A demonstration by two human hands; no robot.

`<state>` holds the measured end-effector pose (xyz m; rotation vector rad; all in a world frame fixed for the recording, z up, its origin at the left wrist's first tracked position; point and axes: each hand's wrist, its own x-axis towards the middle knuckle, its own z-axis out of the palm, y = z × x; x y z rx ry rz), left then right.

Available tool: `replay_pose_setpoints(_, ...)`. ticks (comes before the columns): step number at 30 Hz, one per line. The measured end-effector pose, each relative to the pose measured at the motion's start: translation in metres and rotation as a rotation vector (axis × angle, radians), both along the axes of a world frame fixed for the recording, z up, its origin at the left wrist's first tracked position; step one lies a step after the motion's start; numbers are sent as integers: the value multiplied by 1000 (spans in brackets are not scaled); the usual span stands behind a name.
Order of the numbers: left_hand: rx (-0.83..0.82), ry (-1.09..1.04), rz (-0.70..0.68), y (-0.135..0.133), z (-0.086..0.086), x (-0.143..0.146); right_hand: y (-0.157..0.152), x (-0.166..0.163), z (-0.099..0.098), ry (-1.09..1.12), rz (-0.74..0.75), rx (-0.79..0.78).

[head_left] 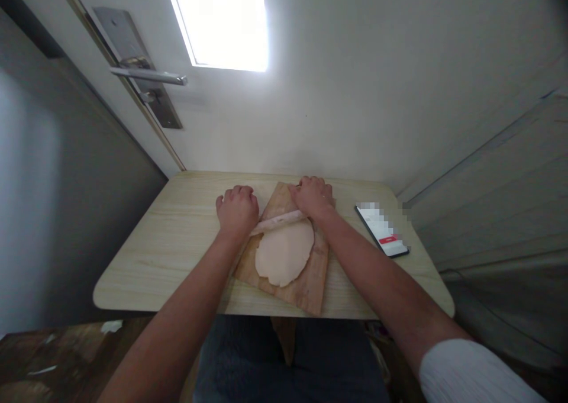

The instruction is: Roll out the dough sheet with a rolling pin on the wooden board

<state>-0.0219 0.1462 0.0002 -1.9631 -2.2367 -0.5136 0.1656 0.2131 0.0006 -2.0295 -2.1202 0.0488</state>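
Observation:
A pale, floury rolling pin lies slantwise across the far edge of a flattened sheet of dough. My left hand is curled over the pin's left end, knuckles up. Its right end is covered by my right hand, whose fingers bend down and away from me. The dough is thin and roughly round, with a ragged near edge. Beneath it, a wooden board sits at an angle on the table, one corner pointing toward me.
The light wood table has rounded corners and stands against a white door. A phone with a lit screen lies right of the board. The door's metal handle juts out at upper left. A grey wall or panel flanks each side.

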Motion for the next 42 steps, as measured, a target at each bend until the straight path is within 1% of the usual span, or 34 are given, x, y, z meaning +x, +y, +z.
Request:
replay_pose_setpoints(9,-45,31,11,9,0,-2,9,-4,-1,20,-9,-41)
replay_pose_setpoints(13,-71,8,-13,7,-1,-1,6,-2,-2,24,-15,-34)
replay_pose_setpoints(17,-83,-30,-73,-1,-2,1,-5,3,-1,36,-5,-9)
replay_pose_setpoints(21,-74,-39,-128,-15,-4,6,-19,9,-2,37,-19,35)
replay_pose_setpoints(27,-43,-53,-178,-41,-3,18,-46,23,-12,54,-4,129)
replay_pose_setpoints(30,-19,-62,-194,-59,-3,25,-66,33,-18,58,23,181)
replay_pose_setpoints(34,26,-55,-220,-85,-7,35,-100,47,-26,21,67,248)
replay_pose_setpoints(38,91,-44,-227,-106,-9,41,-131,57,-32,-2,44,270)
replay_pose_setpoints(42,110,-37,-197,-126,-9,46,-148,60,-34,28,18,286)
